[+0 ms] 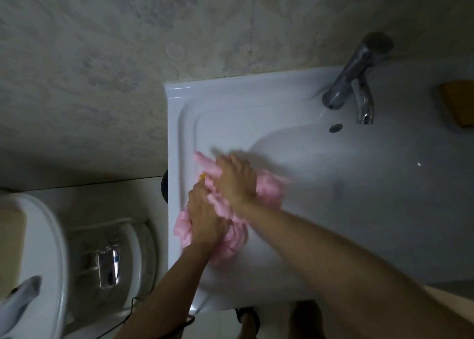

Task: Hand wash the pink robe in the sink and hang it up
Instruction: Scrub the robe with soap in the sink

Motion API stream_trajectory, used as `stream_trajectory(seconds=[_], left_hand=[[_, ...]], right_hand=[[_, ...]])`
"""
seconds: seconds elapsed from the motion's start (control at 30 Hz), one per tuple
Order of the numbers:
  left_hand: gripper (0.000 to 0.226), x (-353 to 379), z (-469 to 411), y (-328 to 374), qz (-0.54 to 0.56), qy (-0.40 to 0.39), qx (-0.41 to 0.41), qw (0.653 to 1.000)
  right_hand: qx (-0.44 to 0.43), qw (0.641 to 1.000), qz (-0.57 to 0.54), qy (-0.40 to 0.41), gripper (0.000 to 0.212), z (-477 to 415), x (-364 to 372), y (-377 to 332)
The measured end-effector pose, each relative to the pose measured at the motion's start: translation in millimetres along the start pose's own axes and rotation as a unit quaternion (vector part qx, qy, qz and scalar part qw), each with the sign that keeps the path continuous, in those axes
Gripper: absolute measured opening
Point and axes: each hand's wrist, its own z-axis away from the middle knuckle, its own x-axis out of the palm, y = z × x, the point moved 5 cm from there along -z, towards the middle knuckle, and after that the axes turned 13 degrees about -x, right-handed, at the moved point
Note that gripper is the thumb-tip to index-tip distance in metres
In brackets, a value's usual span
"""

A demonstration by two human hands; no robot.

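Observation:
The pink robe lies bunched on the left ledge of the white sink, partly over the basin's edge. My left hand grips the nearer part of the bundle, and a small yellow bit shows at its fingertips. My right hand lies over the farther part of the robe, fingers curled into the cloth; it is blurred by motion. Much of the robe is hidden under both hands.
A chrome tap stands at the sink's back right above the overflow hole. An orange-brown block sits at the far right. A toilet with a shiny flush button stands left of the sink.

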Motion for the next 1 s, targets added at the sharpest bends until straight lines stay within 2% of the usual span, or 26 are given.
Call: stream_trajectory(seconds=[0.03, 0.1, 0.13, 0.2, 0.27, 0.33, 0.4, 0.47, 0.5, 0.53, 0.6, 0.67, 0.7, 0.77, 0.8, 0.83, 0.87, 0.9, 0.97, 1.0], left_hand=[[0.085, 1, -3, 5, -0.01, -0.007, 0.025, 1.0], [0.091, 7, -7, 1, -0.062, -0.013, 0.06, 0.996], [0.091, 5, -6, -2, -0.08, -0.031, 0.048, 0.995], [0.087, 2, -5, -6, -0.079, -0.012, 0.024, 0.997], [0.091, 1, -4, -12, 0.007, -0.019, -0.03, 0.999], [0.104, 6, -4, -15, 0.052, -0.039, -0.093, 0.994], [0.097, 2, -3, -8, 0.084, -0.012, -0.081, 0.993], [0.091, 2, -1, 0, 0.078, 0.045, -0.06, 0.994], [0.094, 4, -1, 2, 0.071, 0.048, -0.048, 0.995], [0.096, 7, -1, 4, 0.063, 0.064, -0.025, 0.996], [0.094, 6, 0, 1, 0.092, 0.071, -0.03, 0.993], [0.103, 21, -6, -18, 0.123, -0.023, -0.107, 0.986], [0.105, 25, -7, -22, 0.101, -0.05, -0.106, 0.988], [0.078, 27, -7, -18, 0.058, -0.024, -0.061, 0.996], [0.068, 26, -7, -14, 0.049, -0.006, -0.055, 0.997], [0.063, 24, -7, -6, 0.026, 0.014, -0.034, 0.999], [0.067, 20, -8, 3, -0.006, 0.044, -0.017, 0.999], [0.074, 16, -9, 11, -0.039, 0.061, -0.013, 0.997], [0.082, 15, -4, 12, -0.058, 0.061, -0.015, 0.996], [0.081, 26, -7, 0, -0.034, 0.048, -0.018, 0.998]], right_hand=[[0.011, 0.998, -0.018, -0.053, 0.03, -23, 7, 14], [0.041, 0.994, 0.002, -0.103, 0.031, -57, 13, 37], [0.062, 0.994, -0.014, -0.09, 0.029, -60, 5, 36], [0.044, 0.998, -0.021, 0.025, 0.029, -40, -9, 15], [0.019, 0.997, -0.035, 0.072, 0.03, 3, -13, -11], [0.041, 0.993, -0.064, 0.089, 0.028, 34, -7, -13], [0.023, 0.999, -0.022, 0.045, 0.03, 11, 4, 6], [0.058, 0.994, -0.008, -0.094, 0.029, -36, 8, 28], [0.079, 0.99, -0.003, -0.113, 0.028, -53, 11, 32], [0.099, 0.99, -0.028, -0.1, 0.027, -58, 8, 34], [0.119, 0.992, -0.05, -0.013, 0.023, -37, -7, 20], [0.091, 0.995, -0.029, 0.022, 0.015, 13, -11, -2], [0.091, 0.994, -0.036, 0.044, 0.013, 33, -13, -7], [0.061, 0.995, -0.036, 0.064, 0.014, 29, -7, 0], [0.057, 0.998, -0.012, 0.017, 0.02, 8, 2, 11], [0.065, 0.995, -0.015, -0.071, 0.028, -15, 9, 20], [0.079, 0.989, -0.026, -0.123, 0.034, -36, 13, 28], [0.098, 0.986, -0.036, -0.132, 0.034, -52, 15, 32], [0.141, 0.986, -0.062, -0.058, 0.024, -56, 1, 33], [0.147, 0.987, -0.069, -0.007, 0.02, -41, -6, 25]])
